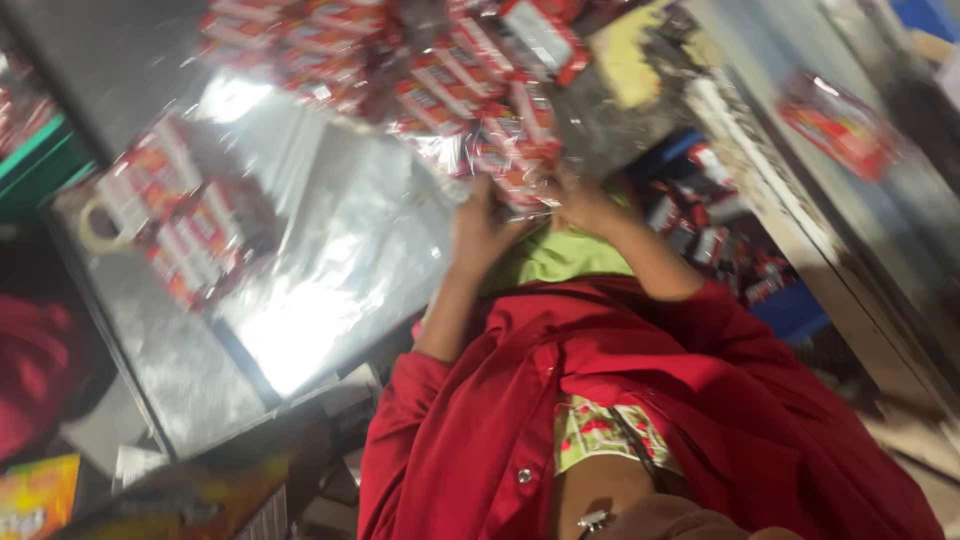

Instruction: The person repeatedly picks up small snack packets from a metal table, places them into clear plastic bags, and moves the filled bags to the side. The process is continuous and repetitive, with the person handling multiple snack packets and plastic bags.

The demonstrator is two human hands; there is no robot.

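Sleeves of a red coat filled the near edge of the view, open over a green garment, and both bare forearms reached away from it toward the metal table.

The left hand was curled shut at the near end of a strip of packets, red and white sachets sealed in clear film. The right hand sat just beside it, its fingers closed on the same end. Motion blur hid the fingertips, so how deep either grip went could not be told. The strip ran up from the hands toward the pile behind, and where it ended was unclear.

Judging by that pose, the work stood at the handling of one strip, gripped by both hands at the table's edge and not yet free of the rest. Moving it on would call for a firm hold with both hands and a pull that keeps the slippery film from dragging neighbouring packets along.

Left of the hands a clear plastic sheet lay shining over the table, with a wrapped bundle of similar sachets on its far left part. A blue crate of dark packets stood to the right, below the table. Farthest off, a loose pile of packets crowded the table's back.
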